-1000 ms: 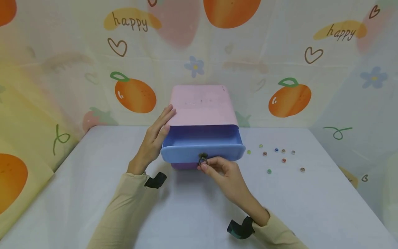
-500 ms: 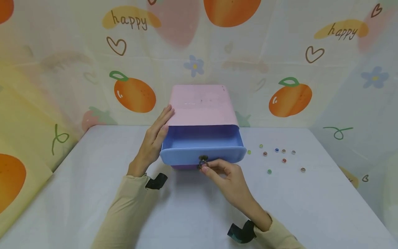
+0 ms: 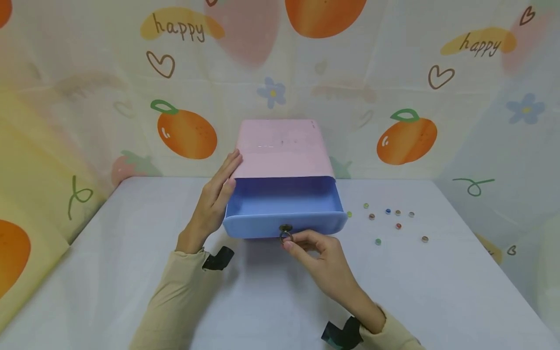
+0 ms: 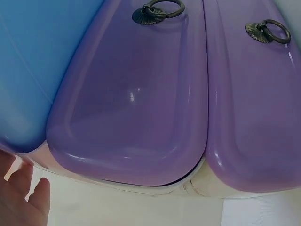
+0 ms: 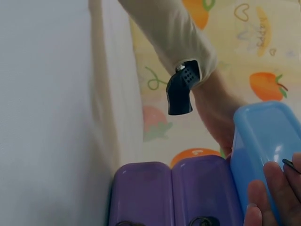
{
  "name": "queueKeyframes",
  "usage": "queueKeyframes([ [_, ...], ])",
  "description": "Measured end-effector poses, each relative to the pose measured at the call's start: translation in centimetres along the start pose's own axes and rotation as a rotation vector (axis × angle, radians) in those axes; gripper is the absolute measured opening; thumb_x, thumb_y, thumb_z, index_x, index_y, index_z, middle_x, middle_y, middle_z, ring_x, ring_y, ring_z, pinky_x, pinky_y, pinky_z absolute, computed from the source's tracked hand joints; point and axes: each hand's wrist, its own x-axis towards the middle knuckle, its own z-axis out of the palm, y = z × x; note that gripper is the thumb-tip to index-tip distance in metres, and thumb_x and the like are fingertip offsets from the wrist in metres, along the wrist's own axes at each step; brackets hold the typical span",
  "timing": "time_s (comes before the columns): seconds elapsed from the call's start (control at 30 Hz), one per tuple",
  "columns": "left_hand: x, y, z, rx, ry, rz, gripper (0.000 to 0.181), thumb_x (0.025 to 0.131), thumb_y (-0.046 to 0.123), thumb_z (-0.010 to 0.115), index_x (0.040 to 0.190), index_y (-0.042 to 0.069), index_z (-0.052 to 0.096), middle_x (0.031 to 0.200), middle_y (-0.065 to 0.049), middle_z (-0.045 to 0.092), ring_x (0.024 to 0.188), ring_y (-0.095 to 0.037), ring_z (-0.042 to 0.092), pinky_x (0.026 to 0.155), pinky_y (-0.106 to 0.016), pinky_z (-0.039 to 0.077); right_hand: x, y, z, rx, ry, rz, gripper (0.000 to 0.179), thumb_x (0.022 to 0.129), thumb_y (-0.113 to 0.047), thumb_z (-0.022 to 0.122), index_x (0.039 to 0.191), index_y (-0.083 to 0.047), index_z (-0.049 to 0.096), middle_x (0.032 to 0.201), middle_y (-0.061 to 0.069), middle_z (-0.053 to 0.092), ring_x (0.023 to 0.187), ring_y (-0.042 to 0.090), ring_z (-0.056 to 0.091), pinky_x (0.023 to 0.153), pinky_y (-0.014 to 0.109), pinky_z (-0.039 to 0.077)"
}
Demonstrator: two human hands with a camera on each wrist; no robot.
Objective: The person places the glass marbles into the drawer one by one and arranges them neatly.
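A small pink drawer cabinet stands at the back of the table. Its top blue drawer is pulled well out, and the bare inside shows. The thumb and fingers of my right hand pinch the ring pull on that drawer's front. My left hand rests against the cabinet's left side with extended fingers. Below the blue drawer, the left wrist view shows a purple drawer and another purple drawer, both closed, with metal ring pulls.
Several small round coloured pieces lie scattered to the right of the cabinet, among them a green piece and a blue piece. A white cloth covers the table. Behind hangs a printed curtain.
The blue drawer has slid further out towards me, my right hand moving back with its ring pull. My left hand stays at the cabinet's side.
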Motion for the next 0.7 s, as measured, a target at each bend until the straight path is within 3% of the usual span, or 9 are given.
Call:
queueKeyframes([
  [0.4,0.0,0.3,-0.2,0.040,-0.026,0.012,0.050,0.103,0.011,0.038,0.152,0.013,0.040,0.162,0.000,0.032,0.154,-0.016,0.022,0.127,-0.039,0.017,-0.1,0.1,-0.6,0.001,-0.021,0.000,0.017,0.093,-0.019,0.068,0.103,-0.006,0.075,0.100,0.003,0.077,0.088,0.008,0.071,0.079,0.028,0.059],
  [0.7,0.1,0.4,-0.5,0.048,-0.039,-0.017,0.050,0.102,0.012,0.041,0.151,0.015,0.043,0.162,0.000,0.034,0.153,-0.016,0.023,0.126,-0.048,0.018,0.1,-0.3,-1.1,-0.024,-0.097,0.025,0.018,0.095,-0.024,0.067,0.108,-0.013,0.074,0.107,0.003,0.077,0.089,0.011,0.072,0.079,0.026,0.059],
])
